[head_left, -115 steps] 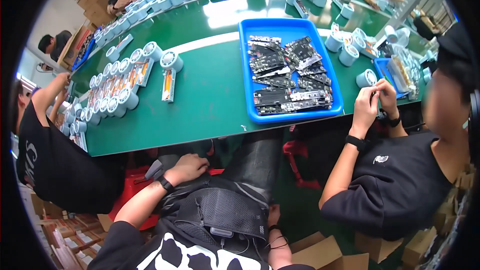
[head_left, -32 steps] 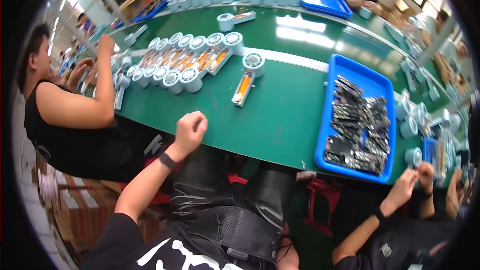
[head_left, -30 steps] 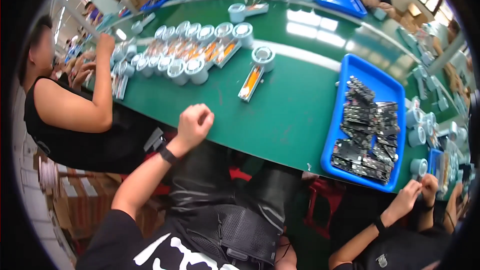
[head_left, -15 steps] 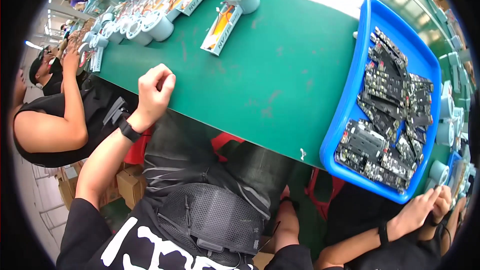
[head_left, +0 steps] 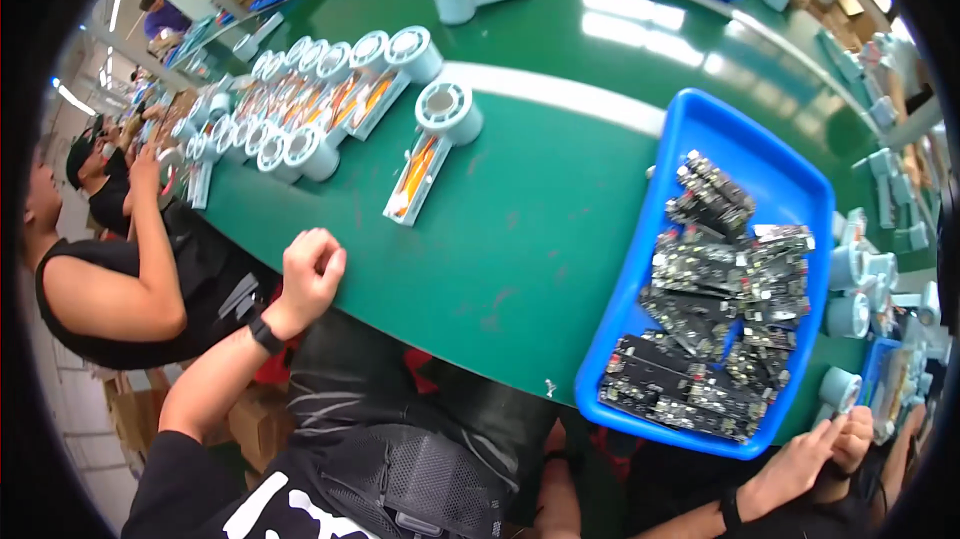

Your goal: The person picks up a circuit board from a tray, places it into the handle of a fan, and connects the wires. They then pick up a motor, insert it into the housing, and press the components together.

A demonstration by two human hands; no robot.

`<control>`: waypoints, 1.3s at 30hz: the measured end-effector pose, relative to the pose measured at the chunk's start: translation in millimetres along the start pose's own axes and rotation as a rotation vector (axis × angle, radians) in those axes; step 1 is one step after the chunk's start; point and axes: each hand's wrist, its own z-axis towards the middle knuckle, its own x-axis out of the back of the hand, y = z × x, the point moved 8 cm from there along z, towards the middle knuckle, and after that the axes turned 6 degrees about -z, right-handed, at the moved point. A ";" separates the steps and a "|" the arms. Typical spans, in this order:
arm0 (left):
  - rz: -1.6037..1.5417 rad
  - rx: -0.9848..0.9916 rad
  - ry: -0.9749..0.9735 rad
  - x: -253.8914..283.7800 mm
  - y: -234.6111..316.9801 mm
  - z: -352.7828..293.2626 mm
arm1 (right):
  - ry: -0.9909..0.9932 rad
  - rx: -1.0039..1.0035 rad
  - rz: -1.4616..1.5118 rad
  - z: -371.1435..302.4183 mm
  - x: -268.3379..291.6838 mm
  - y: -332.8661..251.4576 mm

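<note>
My left hand [head_left: 312,271] rests on the near left edge of the green table [head_left: 500,309]. Its fingers are loosely curled, and nothing shows in them. Beyond it lies a single pale-blue handheld fan [head_left: 447,111], its handle open with orange parts inside. My right arm [head_left: 560,504] hangs down below the table edge; of my right hand [head_left: 557,431] only a bit shows, and its fingers are hidden. To the right sits a blue tray [head_left: 625,304] holding a heap of black circuit boards [head_left: 715,274].
Rows of similar open fans [head_left: 310,151] stand at the far left. A small white scrap [head_left: 550,388] lies by the near edge. A co-worker [head_left: 110,289] sits at left; another person's hands [head_left: 815,449] work beside the tray's lower right. More fans [head_left: 848,314] lie beyond the tray.
The view has tilted up, so more of the far table shows and the near things sit lower. My left hand stays curled at the table edge. Nothing has been picked up.
</note>
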 end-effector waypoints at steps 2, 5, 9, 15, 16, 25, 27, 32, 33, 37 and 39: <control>-0.029 -0.009 -0.024 -4.4 9.0 6.7 | 0.111 -0.016 -0.004 51.0 16.9 -63.9; -0.092 0.027 -0.063 -17.2 43.1 40.7 | 0.292 -0.090 -0.034 64.7 105.2 -120.2; 0.017 0.188 -0.078 -19.0 51.5 66.0 | 0.028 0.038 0.255 31.6 237.8 -333.2; 0.170 0.155 -0.183 -58.9 58.4 82.7 | 0.132 0.437 0.356 -10.8 386.9 -550.1; 0.144 0.114 -0.109 -57.8 59.5 78.2 | 0.164 0.518 0.381 1.1 398.4 -586.1; 0.125 0.002 0.047 -51.2 58.7 79.1 | 0.340 0.546 -0.298 264.7 372.5 -809.1; 0.157 0.010 0.055 -50.4 55.2 78.4 | 0.377 0.502 -0.360 315.3 358.6 -816.3; 0.132 0.013 0.082 -53.7 54.5 74.4 | 0.465 0.520 -0.402 380.2 357.3 -816.1; 0.114 0.007 0.083 -55.8 56.0 74.8 | 0.416 0.535 -0.368 384.9 360.9 -811.0; 0.073 0.012 0.090 -59.8 51.7 75.7 | 0.411 0.531 -0.323 384.3 377.3 -805.8; 0.046 0.005 0.071 -57.0 47.7 76.0 | 0.380 0.555 -0.310 361.8 376.5 -797.6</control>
